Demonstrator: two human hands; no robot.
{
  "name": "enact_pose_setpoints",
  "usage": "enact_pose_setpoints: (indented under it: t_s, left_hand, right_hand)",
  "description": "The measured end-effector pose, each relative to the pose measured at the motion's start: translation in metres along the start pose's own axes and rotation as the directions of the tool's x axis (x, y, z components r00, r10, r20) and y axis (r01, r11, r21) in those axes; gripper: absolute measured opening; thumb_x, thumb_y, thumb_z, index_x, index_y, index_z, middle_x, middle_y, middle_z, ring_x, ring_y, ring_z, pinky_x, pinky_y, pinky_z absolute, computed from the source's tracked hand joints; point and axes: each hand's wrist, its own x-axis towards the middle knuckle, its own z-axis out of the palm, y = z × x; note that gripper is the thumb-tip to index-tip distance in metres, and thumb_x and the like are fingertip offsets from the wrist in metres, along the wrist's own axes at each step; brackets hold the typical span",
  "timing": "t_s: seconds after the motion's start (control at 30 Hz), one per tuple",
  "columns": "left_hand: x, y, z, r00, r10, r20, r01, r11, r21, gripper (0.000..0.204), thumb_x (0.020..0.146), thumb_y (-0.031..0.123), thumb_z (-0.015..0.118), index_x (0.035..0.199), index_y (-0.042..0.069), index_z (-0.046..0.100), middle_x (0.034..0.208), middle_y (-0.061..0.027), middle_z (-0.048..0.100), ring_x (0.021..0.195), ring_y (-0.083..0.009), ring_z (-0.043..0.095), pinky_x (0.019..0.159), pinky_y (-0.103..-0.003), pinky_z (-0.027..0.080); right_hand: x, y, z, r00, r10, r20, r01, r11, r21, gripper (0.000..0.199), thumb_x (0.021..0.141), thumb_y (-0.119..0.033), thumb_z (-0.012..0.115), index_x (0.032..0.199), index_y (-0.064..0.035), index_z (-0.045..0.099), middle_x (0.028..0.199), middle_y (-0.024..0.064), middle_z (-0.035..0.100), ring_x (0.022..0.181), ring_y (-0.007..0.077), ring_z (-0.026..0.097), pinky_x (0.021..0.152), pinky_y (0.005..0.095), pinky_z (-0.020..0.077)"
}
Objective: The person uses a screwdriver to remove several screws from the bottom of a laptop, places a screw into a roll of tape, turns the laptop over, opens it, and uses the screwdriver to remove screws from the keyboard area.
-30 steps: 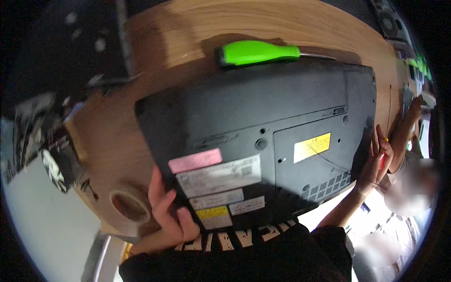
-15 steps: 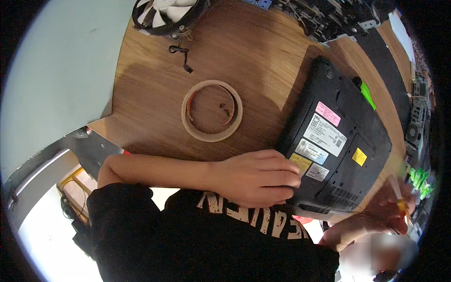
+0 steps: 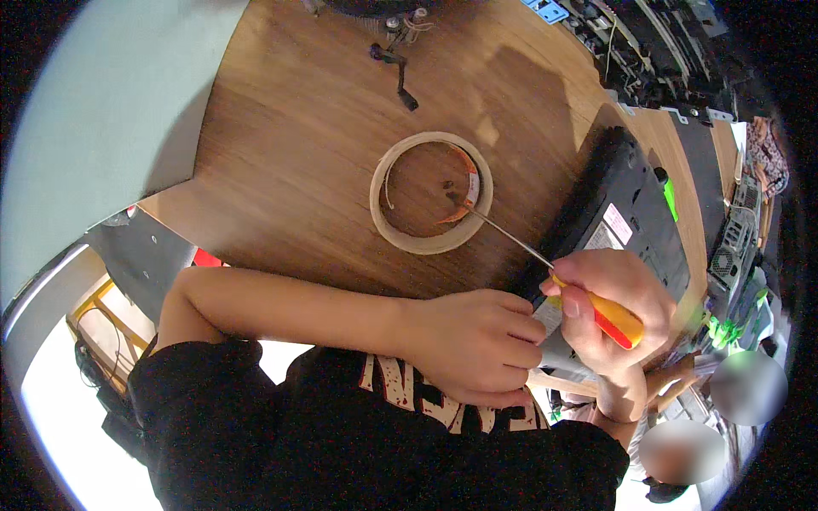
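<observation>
A black laptop [image 3: 649, 189] lies underside up on the wooden table, with labels on its base. My left hand [image 3: 477, 345] rests at its near left corner, fingers curled and fingertips hidden. Over the laptop, my right hand [image 3: 618, 307] grips a screwdriver [image 3: 615, 321] by its yellow-and-red handle. Its thin metal shaft points away to the left, and the tip reaches into a roll of tape [image 3: 389, 228] lying flat. Small dark pieces [image 3: 452, 194], like screws, lie inside the ring beside the tip. An orange-and-white strip lines part of the roll's inner wall.
A dark fan part with a short black cable [image 3: 400, 77] sits at the far edge. Dark computer parts [image 3: 656, 51] crowd the far right. A bright green object [image 3: 669, 198] lies beyond the laptop. A pale panel [image 3: 111, 111] borders the left. Other people are at the lower right.
My right hand has come in from the far right with the screwdriver, whose tip is now at the tape roll. My left hand stays by the laptop. The view has shifted.
</observation>
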Motion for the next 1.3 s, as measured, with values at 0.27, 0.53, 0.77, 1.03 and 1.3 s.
enact_pose_setpoints:
  t_s: [0.27,0.53,0.77,1.03,1.3]
  left_hand:
    - [0.000,-0.001,0.000,0.999,0.018,0.032,-0.019,1.000,0.022,0.035,0.073,0.027,0.069,0.053,0.009,0.048,0.064,-0.0039,0.046,0.067,-0.0220,0.050,0.060,-0.036,0.043]
    - [0.016,0.004,-0.014,0.971,0.228,0.075,-0.234,0.968,0.091,0.036,0.076,0.021,0.072,0.055,0.012,0.044,0.062,-0.0021,0.040,0.065,-0.0195,0.052,0.054,-0.031,0.044]
    - [0.047,0.007,-0.015,0.886,-0.065,-0.460,0.008,0.992,-0.125,0.021,0.073,0.004,0.074,0.085,0.003,0.056,0.081,-0.0048,0.051,0.078,-0.0147,0.054,0.062,-0.025,0.043]
    - [0.051,0.020,-0.008,0.770,-0.626,-0.122,0.501,0.712,-0.493,0.026,0.085,-0.005,0.062,0.111,-0.004,0.055,0.103,-0.0084,0.061,0.094,-0.0127,0.060,0.083,-0.027,0.050]
    - [0.031,0.028,-0.010,0.778,-0.615,-0.127,0.475,0.709,-0.520,0.018,0.085,-0.005,0.062,0.103,-0.006,0.060,0.098,-0.0112,0.065,0.090,-0.0140,0.063,0.080,-0.026,0.052]
  right_hand:
    - [-0.004,0.003,-0.004,1.000,0.003,-0.009,-0.003,1.000,-0.015,0.021,0.066,0.005,0.073,0.084,0.0049,0.064,0.075,0.0142,0.067,0.063,0.0245,0.067,0.056,0.0307,0.0537]
    - [-0.051,-0.019,-0.038,0.915,0.141,-0.378,-0.067,0.977,0.201,0.027,0.092,-0.027,0.058,0.094,-0.0007,0.051,0.072,0.0151,0.062,0.056,0.0229,0.063,0.047,0.0314,0.0518]
    - [-0.092,-0.015,-0.052,0.649,0.395,-0.650,-0.079,0.885,0.459,0.033,0.094,-0.036,0.049,0.088,-0.0032,0.048,0.068,0.0092,0.052,0.043,0.0155,0.048,0.037,0.0257,0.0402]
    - [-0.120,-0.014,-0.050,0.598,0.444,-0.667,0.001,0.832,0.555,0.034,0.093,-0.037,0.051,0.088,-0.0041,0.049,0.066,0.0094,0.054,0.044,0.0151,0.048,0.036,0.0255,0.0399]
    - [-0.127,-0.012,-0.036,0.641,0.441,-0.628,0.020,0.809,0.588,0.032,0.092,-0.035,0.054,0.088,-0.0045,0.050,0.067,0.0088,0.054,0.044,0.0152,0.049,0.037,0.0269,0.0410]
